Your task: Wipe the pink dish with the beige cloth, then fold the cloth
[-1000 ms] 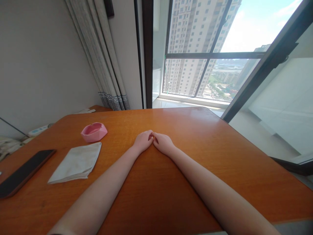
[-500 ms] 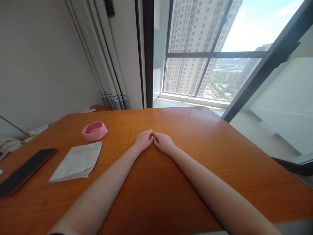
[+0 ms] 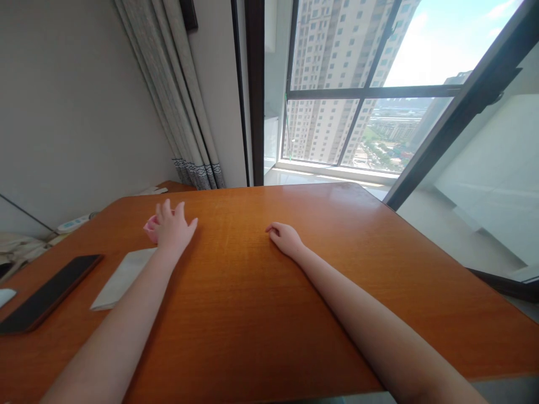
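My left hand (image 3: 173, 230) hovers over the pink ashtray (image 3: 150, 229) at the table's left side, fingers spread. It covers most of the ashtray, and I cannot tell whether the two touch. Below that forearm lies a folded pale cloth (image 3: 122, 280), partly hidden by the arm. Near the middle of the wooden table (image 3: 236, 325), my right hand (image 3: 287, 239) rests with its fingers curled in and nothing visible in them.
A long dark flat slab (image 3: 53, 292) lies on the left, with a small white object (image 3: 5, 295) by it at the picture's edge. Behind the table are a grey curtain (image 3: 185, 112) and a dark-framed window (image 3: 328, 129). A white panel with buttons (image 3: 76, 223) sits beyond the left edge.
My left hand has parted from my right hand, moved left to the ashtray and spread its fingers. My right hand has stayed in nearly the same place.
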`<state>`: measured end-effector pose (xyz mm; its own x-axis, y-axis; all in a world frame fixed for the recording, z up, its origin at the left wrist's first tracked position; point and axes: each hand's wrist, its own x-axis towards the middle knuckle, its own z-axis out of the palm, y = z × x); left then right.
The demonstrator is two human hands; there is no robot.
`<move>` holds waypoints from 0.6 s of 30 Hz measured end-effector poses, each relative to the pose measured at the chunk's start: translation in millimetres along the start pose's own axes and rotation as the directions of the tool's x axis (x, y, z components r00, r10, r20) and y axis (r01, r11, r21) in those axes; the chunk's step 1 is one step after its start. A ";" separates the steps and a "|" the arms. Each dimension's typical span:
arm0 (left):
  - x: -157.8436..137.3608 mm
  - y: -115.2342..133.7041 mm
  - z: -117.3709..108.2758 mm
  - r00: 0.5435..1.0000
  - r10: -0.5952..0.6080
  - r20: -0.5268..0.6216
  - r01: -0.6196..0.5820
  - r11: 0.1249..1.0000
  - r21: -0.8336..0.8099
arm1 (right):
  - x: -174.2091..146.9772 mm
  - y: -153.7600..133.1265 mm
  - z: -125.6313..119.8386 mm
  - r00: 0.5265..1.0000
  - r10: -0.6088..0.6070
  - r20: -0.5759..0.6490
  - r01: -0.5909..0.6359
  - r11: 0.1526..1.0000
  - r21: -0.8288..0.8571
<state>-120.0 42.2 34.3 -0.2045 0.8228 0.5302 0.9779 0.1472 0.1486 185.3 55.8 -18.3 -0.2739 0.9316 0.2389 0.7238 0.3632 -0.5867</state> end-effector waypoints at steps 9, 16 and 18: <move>-0.5 -51.0 18.5 0.967 -0.057 0.250 0.009 0.982 0.188 | -1.5 1.4 -1.2 1.000 -0.007 -0.003 0.007 1.000 -0.010; -1.3 -30.9 7.3 0.969 0.150 0.196 -0.152 0.988 -0.008 | -2.3 -1.4 -0.3 1.000 -0.019 0.003 0.019 1.000 -0.011; -9.8 0.3 2.3 0.948 0.270 0.167 -0.249 0.959 -0.136 | -2.5 -2.1 -0.6 1.000 -0.010 -0.026 0.011 0.999 0.041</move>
<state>-117.6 35.4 27.3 0.0780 0.9117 0.4033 0.9826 -0.1388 0.1237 184.8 52.7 -17.2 -0.2647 0.9273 0.2646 0.6938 0.3738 -0.6156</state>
